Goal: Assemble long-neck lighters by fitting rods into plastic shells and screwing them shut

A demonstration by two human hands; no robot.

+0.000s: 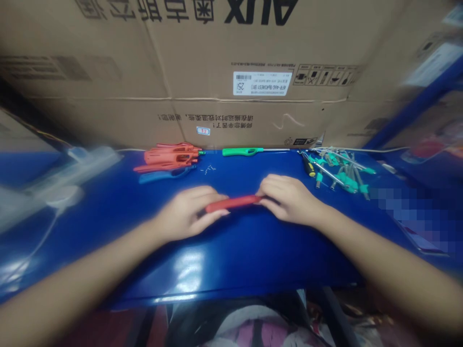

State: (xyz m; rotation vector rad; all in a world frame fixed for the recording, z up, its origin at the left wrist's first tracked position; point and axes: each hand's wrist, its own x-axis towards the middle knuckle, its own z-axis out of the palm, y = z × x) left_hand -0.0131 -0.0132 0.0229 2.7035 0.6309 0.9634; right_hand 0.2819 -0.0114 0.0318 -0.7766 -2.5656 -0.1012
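Between my two hands, above the blue table, is a red lighter handle (233, 203), blurred and seen edge-on. My left hand (191, 212) is closed round its left end, thumb below and fingers above. At the right end, my right hand (285, 198) pinches it with curled fingers; whether another small part is in that grip is hidden. Beyond my left hand lies a pile of orange-red lighter handles (168, 156) with a blue handle (164, 176) in front. A green long-necked lighter (242, 151) with a metal tube lies against the cardboard.
Metal tubes with teal ends (343, 171) lie heaped at the back right, beside a black-and-yellow screwdriver (310, 167). Tiny pins (209, 169) are scattered near the handles. A white power strip (72, 180) with a plugged-in cord is at left. A cardboard wall (202, 58) closes the back.
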